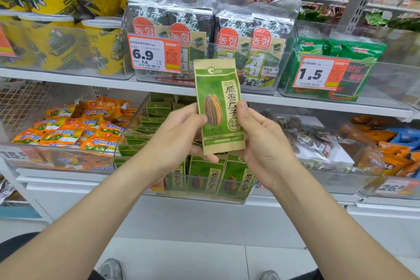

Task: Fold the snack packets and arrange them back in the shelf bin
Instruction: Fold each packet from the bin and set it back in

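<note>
Bare forearms reach up; left hand and right hand clamp their fingers on the lower sides of an upright green-and-tan paper sunflower-seed packet, above the clear plastic shelf bin. Best to crease its top squarely, then slot it alongside the rest.

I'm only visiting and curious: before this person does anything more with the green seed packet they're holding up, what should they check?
1. Grip: the left hand and right hand both pinch the green and brown paper seed packet at its side edges: ok.
2. Fold made: the packet is flat and at full length: not ok.
3. Clear plastic shelf bin is just below the hands, open on top: ok.
4. Free slot in the bin: the hands hide its middle: cannot tell.
5. Matching front-row packets stand upright: ok.
</note>
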`<state>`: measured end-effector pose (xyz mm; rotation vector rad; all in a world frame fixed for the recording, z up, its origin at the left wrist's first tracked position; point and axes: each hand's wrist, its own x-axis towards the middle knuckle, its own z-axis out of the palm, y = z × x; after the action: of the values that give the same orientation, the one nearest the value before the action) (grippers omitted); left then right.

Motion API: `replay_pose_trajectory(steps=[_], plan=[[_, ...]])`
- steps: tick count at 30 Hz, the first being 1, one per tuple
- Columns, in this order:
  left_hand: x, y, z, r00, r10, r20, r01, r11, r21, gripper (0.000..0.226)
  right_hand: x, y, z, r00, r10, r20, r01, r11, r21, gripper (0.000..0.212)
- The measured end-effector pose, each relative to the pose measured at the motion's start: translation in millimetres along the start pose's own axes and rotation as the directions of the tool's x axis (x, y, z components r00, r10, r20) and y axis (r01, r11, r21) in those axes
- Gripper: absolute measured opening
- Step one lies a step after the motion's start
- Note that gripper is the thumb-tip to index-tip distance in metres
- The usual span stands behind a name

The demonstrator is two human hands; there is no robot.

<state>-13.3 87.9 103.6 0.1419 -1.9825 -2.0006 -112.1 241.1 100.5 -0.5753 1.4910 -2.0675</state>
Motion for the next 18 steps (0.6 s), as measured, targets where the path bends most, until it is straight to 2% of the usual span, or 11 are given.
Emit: replay_pose_trajectory(steps=[3, 5, 7, 9, 11, 13, 15, 18], plan=[[-3.6, -3.7, 5.3, 0.999, 0.007, 0.05, -0.011, 0.996, 0.084, 0.034, 2.0, 6.5, 3.4, 0.99, 0.018, -0.139, -0.012, 0.999, 0.045, 0.031], [-6.1, -4.4, 7.7, 0.994, 0.033, 0.1, -0.041, 0.997, 0.073, 0.032, 2.9, 7.0, 4.0, 0.979, 0.031, -0.199, -0.016, 0.997, 0.076, 0.028], [-8.1, -3.8, 8.4, 0.992, 0.066, 0.11, -0.072, 0.996, 0.048, 0.035, 5.4, 5.8, 1.5, 0.966, -0.062, -0.25, 0.053, 0.998, -0.041, 0.025], [-9.3, -2.7, 9.1, 0.993, 0.101, 0.062, -0.103, 0.994, 0.032, 0.036, 7.1, 3.3, -0.2, 0.933, -0.244, -0.266, 0.183, 0.955, -0.235, 0.017], [-10.1, -2.0, 10.4, 0.99, 0.143, 0.004, -0.143, 0.989, 0.026, 0.034, 5.7, 0.8, 0.5, 0.906, -0.352, -0.236, 0.264, 0.905, -0.335, 0.011], [-10.6, -1.5, 11.6, 0.983, 0.171, -0.061, -0.171, 0.985, 0.007, 0.03, 0.8, -0.1, 2.7, 0.909, -0.398, -0.125, 0.315, 0.852, -0.419, 0.011], [-9.5, -1.6, 8.7, 0.979, 0.165, -0.122, -0.169, 0.985, -0.019, 0.026, -4.2, 1.8, 3.7, 0.924, -0.384, 0.001, 0.332, 0.798, -0.503, 0.025], [-8.2, 0.8, 0.5, 0.986, 0.155, -0.068, -0.155, 0.988, 0.004, 0.031, -6.1, 1.8, 1.1, 0.931, -0.364, 0.033, 0.325, 0.784, -0.529, 0.044]])
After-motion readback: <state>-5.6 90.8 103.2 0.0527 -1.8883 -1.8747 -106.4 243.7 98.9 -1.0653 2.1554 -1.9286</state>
